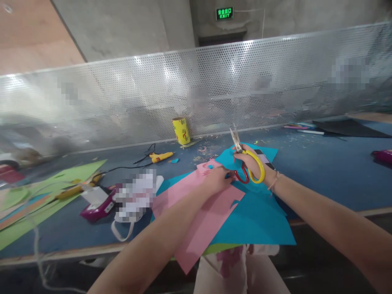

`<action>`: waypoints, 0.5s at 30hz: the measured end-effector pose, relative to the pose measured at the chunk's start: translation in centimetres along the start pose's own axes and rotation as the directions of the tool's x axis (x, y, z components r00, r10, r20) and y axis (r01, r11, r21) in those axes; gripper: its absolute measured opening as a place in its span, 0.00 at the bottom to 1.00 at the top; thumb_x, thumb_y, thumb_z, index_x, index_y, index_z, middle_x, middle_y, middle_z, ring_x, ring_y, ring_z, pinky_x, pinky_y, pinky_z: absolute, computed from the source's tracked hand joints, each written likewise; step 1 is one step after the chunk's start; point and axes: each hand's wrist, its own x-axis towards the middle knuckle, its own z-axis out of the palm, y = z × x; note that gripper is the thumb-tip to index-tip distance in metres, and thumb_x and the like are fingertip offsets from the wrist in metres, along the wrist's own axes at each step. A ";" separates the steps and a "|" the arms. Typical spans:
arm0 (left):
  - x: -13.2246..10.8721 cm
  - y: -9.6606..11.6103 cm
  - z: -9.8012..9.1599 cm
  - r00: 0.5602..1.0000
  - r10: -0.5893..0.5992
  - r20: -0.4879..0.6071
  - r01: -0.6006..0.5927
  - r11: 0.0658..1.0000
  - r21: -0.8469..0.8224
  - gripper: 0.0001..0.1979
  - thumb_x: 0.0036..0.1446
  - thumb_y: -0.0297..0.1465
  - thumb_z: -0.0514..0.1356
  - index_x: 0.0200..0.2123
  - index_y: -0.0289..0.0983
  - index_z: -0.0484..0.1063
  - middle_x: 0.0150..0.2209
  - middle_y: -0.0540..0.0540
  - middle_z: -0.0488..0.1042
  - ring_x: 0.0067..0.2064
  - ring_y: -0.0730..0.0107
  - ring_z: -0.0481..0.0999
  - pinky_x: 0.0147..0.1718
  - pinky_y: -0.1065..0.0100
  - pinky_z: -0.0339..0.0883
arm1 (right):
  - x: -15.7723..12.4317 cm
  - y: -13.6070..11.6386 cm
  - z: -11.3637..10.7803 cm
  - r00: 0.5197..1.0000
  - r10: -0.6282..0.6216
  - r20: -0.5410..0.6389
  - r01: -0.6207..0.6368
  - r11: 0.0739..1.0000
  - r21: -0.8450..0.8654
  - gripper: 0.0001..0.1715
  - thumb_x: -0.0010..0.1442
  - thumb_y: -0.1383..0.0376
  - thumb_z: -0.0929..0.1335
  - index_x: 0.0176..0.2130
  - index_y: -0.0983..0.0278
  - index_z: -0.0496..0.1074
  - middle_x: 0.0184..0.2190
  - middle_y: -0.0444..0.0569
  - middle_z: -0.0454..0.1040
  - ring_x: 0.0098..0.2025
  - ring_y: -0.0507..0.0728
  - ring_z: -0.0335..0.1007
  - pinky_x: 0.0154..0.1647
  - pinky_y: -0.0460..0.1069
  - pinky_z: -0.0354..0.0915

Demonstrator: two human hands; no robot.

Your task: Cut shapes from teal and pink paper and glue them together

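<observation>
Clamping yellow-and-red-handled scissors in the closed right hand, pressing the open left hand on a thin pink paper sheet – looks light, floppy, best pinned near the cut.

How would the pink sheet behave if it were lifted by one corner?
The pink sheet looks thin and flat, so it would probably be light and bend under its own weight. Its near corner overhangs the table edge without drooping much, hinting at some card-like stiffness. Lying on the blue sheet, it may well slide if pushed.
</observation>
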 end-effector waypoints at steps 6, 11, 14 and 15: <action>0.0 -0.3 -0.1 0.979 0.184 0.084 -0.198 0.957 0.214 0.07 0.47 0.30 0.59 0.32 0.40 0.74 0.33 0.45 0.76 0.35 0.64 0.72 0.37 0.67 0.64 | 0.0 0.1 -0.1 1.000 0.007 0.008 -0.007 0.999 -0.038 0.08 0.47 0.66 0.65 0.32 0.59 0.64 0.29 0.43 0.68 0.32 0.54 0.66 0.34 0.49 0.63; 0.1 -0.5 -0.2 0.977 0.195 0.091 -0.213 0.938 0.273 0.07 0.47 0.32 0.59 0.32 0.39 0.73 0.31 0.45 0.75 0.31 0.66 0.72 0.31 0.68 0.63 | -0.2 -0.2 0.1 0.999 0.025 0.022 -0.025 1.000 -0.008 0.07 0.48 0.67 0.65 0.32 0.60 0.63 0.27 0.44 0.66 0.31 0.54 0.64 0.32 0.48 0.62; 0.0 -0.4 -0.1 0.978 0.184 0.098 -0.206 0.930 0.304 0.07 0.48 0.34 0.59 0.31 0.37 0.73 0.29 0.45 0.74 0.28 0.67 0.71 0.28 0.69 0.61 | -0.1 -0.1 0.0 0.999 0.025 0.026 -0.025 1.000 -0.003 0.07 0.48 0.67 0.65 0.32 0.61 0.64 0.27 0.43 0.66 0.30 0.53 0.64 0.32 0.48 0.62; -0.1 -0.4 -0.1 0.979 0.182 0.095 -0.203 0.924 0.323 0.08 0.49 0.34 0.59 0.31 0.37 0.72 0.28 0.45 0.74 0.28 0.67 0.70 0.26 0.69 0.60 | -0.1 -0.1 0.0 0.999 0.024 0.023 -0.024 1.000 0.001 0.07 0.47 0.67 0.65 0.32 0.61 0.64 0.27 0.43 0.66 0.30 0.53 0.64 0.32 0.48 0.62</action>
